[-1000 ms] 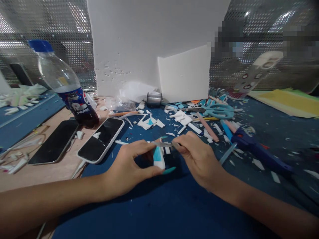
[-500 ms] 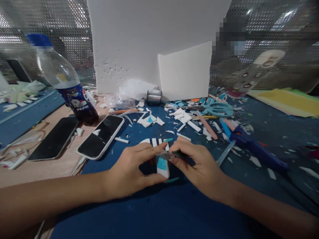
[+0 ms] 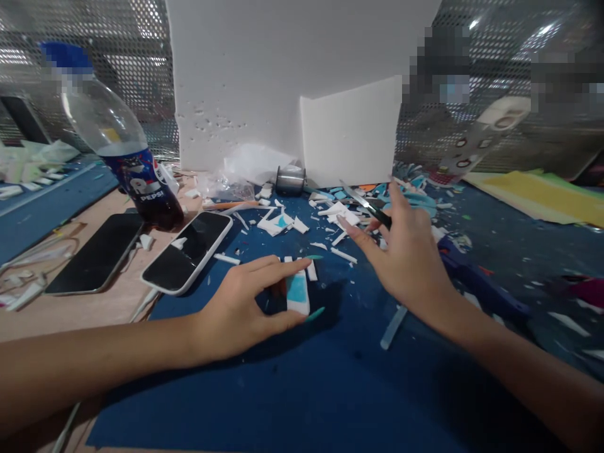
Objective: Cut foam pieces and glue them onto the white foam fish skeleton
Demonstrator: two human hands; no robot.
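Note:
A small white foam block [image 3: 298, 305] with a light-blue patch is pinched between the thumb and index finger of my left hand [image 3: 240, 296], low over the blue mat [image 3: 283, 396]. My right hand [image 3: 408, 255] is raised to the right of it, apart from the block. It holds a craft knife [image 3: 362, 200] with a dark handle, the blade pointing up and left; thumb and index finger are stretched out while other fingers keep the handle. Thin white foam strips [image 3: 312, 270] lie just behind the block.
Foam scraps [image 3: 272, 223], a spool [image 3: 290, 180] and blue-handled scissors [image 3: 422, 200] lie at the back, before white boards [image 3: 349, 138]. Two phones [image 3: 97, 255] and a Pepsi bottle [image 3: 134, 179] occupy the left. Rightward are a blue glue gun [image 3: 486, 283] and a glue stick [image 3: 393, 327].
My right hand has moved away from the block, up and to the right, taking the knife along. My left hand still pinches the block, now slightly further left.

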